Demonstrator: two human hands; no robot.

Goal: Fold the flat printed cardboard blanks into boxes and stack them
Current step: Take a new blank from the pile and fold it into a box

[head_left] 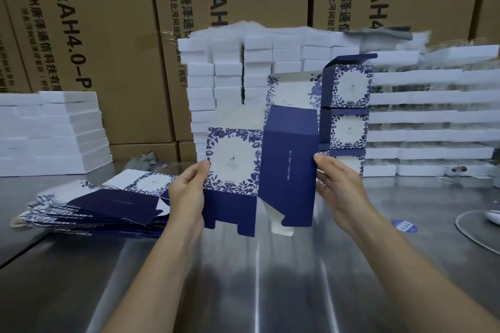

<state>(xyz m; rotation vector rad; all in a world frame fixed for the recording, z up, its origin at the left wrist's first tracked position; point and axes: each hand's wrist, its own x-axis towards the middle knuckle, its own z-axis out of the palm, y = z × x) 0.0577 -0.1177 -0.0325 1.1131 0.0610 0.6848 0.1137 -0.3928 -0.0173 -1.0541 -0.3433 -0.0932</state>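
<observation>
We see the printed cardboard blank (pixel 286 165) held upright in the air above the tabletop (pixel 243 284), roughly in the middle of the view and partly opened. Its white panel with the blue floral border faces us on the left, and a plain navy panel with a line of small print angles forward on the right. Notched navy flaps hang from the lower edge, and a further floral panel rises behind the top.

The left hand (pixel 186 192) grips the blank's left edge, with the thumb on the front of the floral panel and the fingers curled behind. The right hand (pixel 338 189) pinches the right edge of the navy panel, thumb in front.

To the left, a fanned pile of flat blanks (pixel 94 205) lies on the tabletop, well apart from the held one. Behind the right hand stands a stack of folded boxes (pixel 351 89) in the same blue-and-white print, one upon another, and the top one has its lid flap raised.

Behind these, white foam blocks (pixel 216 84) are piled high in the middle. A lower pile of white trays (pixel 54 130) sits at the left, and rows of wrapped white trays (pixel 433 116) are at the right. Brown shipping cartons (pixel 94 35) with dark printed characters fill the background. A small blue round label (pixel 404 225) lies on the steel at the right.
</observation>
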